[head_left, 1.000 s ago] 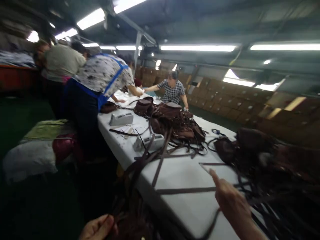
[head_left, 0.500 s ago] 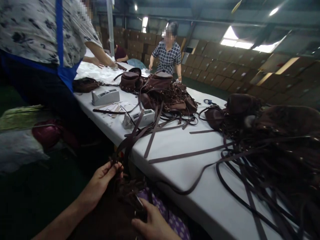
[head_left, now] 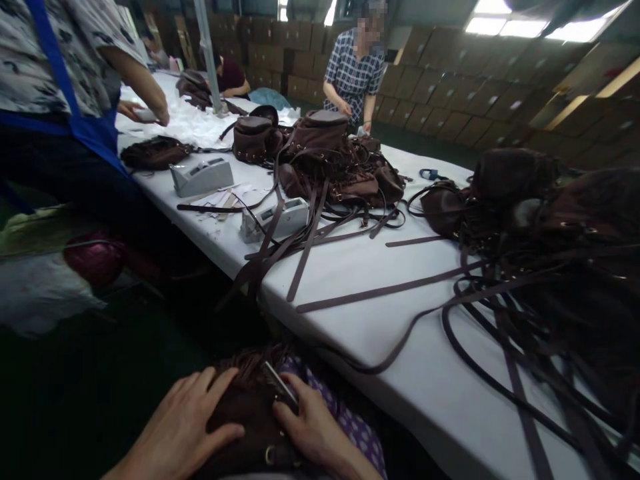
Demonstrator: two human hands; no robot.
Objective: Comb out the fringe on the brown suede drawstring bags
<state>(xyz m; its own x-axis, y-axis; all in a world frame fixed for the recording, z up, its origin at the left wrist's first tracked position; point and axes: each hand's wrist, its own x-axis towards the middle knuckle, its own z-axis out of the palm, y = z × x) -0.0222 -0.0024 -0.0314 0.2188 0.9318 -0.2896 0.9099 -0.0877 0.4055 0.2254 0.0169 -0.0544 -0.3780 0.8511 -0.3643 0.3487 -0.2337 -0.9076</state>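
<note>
A dark brown leather bag (head_left: 250, 417) with fringe or gathered trim and a small buckle lies in my lap. My left hand (head_left: 187, 420) rests on its left side, fingers spread and thumb apart, holding nothing. At the bag's right side, my right hand (head_left: 313, 423) is closed around a slim metal tool (head_left: 281, 387) that looks like thread snips; its pointed end faces up and left. Part of the tool is hidden by the fingers. Purple polka-dot cloth (head_left: 360, 427) shows beneath the bag.
The white table (head_left: 350, 333) bears piled brown bags (head_left: 325, 153), more bags (head_left: 575, 207) at right, and trailing straps (head_left: 390, 290). Two grey tape dispensers (head_left: 203, 177) stand near its left edge. A co-worker in a blue apron (head_left: 95, 143) stands left; others are farther back.
My left hand has let go of the dark strap or trim it pinched near the table edge and come down, opened, onto the bag. The right hand still holds the tool. The view has tilted downward.
</note>
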